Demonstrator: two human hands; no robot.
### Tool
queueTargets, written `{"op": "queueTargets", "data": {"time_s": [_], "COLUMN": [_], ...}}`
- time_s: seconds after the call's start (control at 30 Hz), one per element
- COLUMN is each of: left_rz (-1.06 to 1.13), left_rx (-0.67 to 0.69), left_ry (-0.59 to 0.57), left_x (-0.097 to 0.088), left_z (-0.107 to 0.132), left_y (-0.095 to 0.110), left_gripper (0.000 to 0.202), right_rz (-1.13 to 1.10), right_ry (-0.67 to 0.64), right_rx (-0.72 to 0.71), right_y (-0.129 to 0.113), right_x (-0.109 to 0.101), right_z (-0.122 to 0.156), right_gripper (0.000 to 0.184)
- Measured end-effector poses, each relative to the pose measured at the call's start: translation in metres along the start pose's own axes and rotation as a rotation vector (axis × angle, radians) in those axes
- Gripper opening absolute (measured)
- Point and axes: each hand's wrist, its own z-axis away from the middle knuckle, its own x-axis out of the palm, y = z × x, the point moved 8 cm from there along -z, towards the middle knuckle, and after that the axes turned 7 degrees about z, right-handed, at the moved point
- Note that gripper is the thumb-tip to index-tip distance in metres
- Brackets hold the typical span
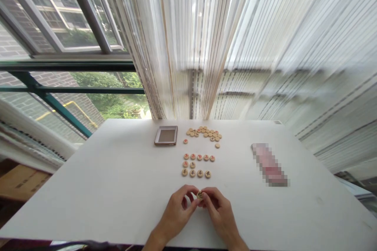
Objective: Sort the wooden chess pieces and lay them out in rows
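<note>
While both bare hands meet at the lower middle of the frame, the left hand (pixel 176 213) and the right hand (pixel 219 208) are closed on a round wooden xiangqi piece (pixel 200 195), their fingertips pinching it from either side. Above them on the white table (pixel 88 204), cream discs with red and black characters (pixel 196 164) sit in three rows. Further up, plain cream discs (pixel 204 133) cluster beside a brown-framed rectangular tray (pixel 166 135); a blurred pink oblong object (pixel 269 164) lies to the right.

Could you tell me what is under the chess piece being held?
The left hand and right hand hide the underside of the chess piece; the white table lies below.
</note>
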Motion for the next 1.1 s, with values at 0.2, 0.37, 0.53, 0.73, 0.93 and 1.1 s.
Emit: {"op": "queueTargets", "data": {"time_s": [0.2,0.37,0.53,0.73,0.93,1.1], "left_rz": [0.053,0.042,0.074,0.145,0.215,0.228], "left_rx": [0.104,0.152,0.111,0.101,0.067,0.089], "left_ry": [0.001,0.028,0.076,0.093,0.076,0.018], "left_x": [0.007,0.004,-0.001,-0.002,-0.002,0.0], "left_z": [-0.008,-0.006,-0.006,-0.008,-0.009,-0.009], "left_y": [0.009,0.007,0.001,-0.004,-0.013,-0.014], "left_gripper": [0.022,0.018,0.022,0.024,0.026,0.026], "right_rz": [0.01,0.035,0.13,0.168,0.118,-0.008], "right_ry": [0.025,-0.051,-0.064,-0.048,-0.044,-0.043], "right_rx": [-0.008,-0.068,-0.115,-0.129,-0.093,-0.027], "right_y": [-0.008,-0.012,-0.008,-0.005,-0.006,-0.001], "right_x": [-0.003,0.004,0.006,0.007,0.006,0.002], "right_z": [-0.001,-0.001,-0.002,-0.002,-0.002,-0.002], "right_gripper": [0.03,0.023,0.02,0.027,0.018,0.017]}}
